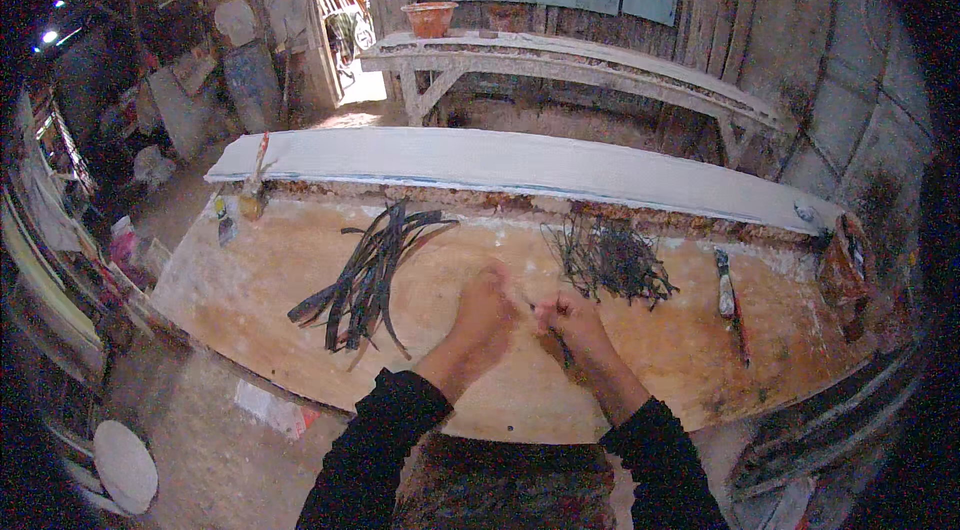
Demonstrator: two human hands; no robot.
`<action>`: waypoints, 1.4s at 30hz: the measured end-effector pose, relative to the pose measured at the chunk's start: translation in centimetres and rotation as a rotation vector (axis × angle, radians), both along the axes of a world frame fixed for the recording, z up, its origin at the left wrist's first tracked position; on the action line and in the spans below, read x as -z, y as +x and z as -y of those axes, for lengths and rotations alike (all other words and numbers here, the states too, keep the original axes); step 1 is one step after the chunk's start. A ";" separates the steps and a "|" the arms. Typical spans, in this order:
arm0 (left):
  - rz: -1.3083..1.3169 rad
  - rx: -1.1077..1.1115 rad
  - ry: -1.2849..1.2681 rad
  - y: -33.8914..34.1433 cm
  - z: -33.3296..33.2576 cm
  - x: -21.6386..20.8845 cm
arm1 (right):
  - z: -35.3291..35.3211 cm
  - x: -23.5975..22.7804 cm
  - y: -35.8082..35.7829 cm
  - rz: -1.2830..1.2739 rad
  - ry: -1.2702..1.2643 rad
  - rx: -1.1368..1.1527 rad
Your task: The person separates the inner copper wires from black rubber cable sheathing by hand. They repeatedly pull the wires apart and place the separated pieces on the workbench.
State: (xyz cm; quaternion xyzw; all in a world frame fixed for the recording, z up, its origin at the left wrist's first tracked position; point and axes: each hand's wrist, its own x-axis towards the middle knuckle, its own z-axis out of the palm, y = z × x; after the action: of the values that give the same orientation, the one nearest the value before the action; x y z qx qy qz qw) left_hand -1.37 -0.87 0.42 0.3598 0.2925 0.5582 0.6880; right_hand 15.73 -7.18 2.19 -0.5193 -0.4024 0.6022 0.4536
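Observation:
My right hand [572, 320] is closed over the wooden tabletop, with a thin dark strip [566, 350] showing below its fingers and a dark end poking out toward my left hand. Close beside it on the left, my left hand [486, 302] is smeared by motion, so its fingers cannot be read. Left of my hands lies a loose pile of flat dark strips [362, 275]. A tangle of thinner, shorter dark pieces [612, 258] lies beyond my right hand, to the right.
A tool with a pale wrapped handle [724, 285] and a red pencil-like stick [741, 325] lie at right, near a brown container [848, 265]. A long white board [520, 158] runs along the table's far edge. Behind stands a bench [580, 58] bearing an orange pot [430, 21].

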 end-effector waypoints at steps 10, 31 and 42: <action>0.039 0.361 -0.181 2.8 2.5 -0.5 | -0.7 3.3 -1.0 0.140 0.216 0.016; -0.534 0.452 -0.118 -0.4 2.6 -2.9 | 0.2 7.1 0.4 0.198 0.129 -0.187; -0.098 0.502 -0.291 -0.2 3.9 -3.6 | 0.0 -0.7 1.1 0.332 0.009 -0.331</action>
State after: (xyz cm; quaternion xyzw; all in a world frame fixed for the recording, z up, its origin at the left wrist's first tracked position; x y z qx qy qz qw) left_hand -1.59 -4.76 4.07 0.3450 0.3039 0.3046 0.8342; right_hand 16.85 -7.21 2.93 -0.5362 -0.5537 0.5730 0.2786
